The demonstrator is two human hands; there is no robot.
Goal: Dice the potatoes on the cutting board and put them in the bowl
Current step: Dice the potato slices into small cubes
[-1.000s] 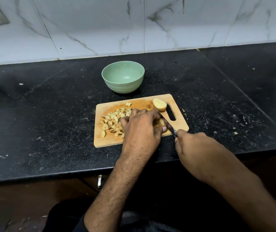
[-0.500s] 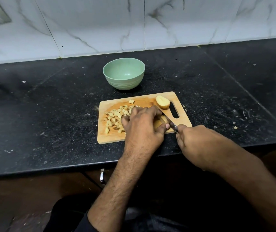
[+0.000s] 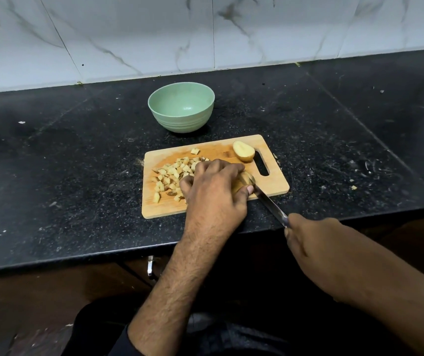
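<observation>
Both forearms are bare from wrist to near the elbow, and the left forearm [image 3: 180, 276] carries plainly visible hair along its length. A dark sleeve edge [image 3: 126, 343] shows at the bottom of the view where the left arm leaves the picture; the right forearm [image 3: 375, 286] shows no sleeve within the frame. The left hand [image 3: 214, 187] and right hand [image 3: 313, 242] wear no gloves, rings or watch, and dark trousers [image 3: 98, 327] cover the lap below the arms.

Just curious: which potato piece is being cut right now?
The potato piece under the left hand, against the knife; the potato half lies untouched by the board's slot.
</observation>
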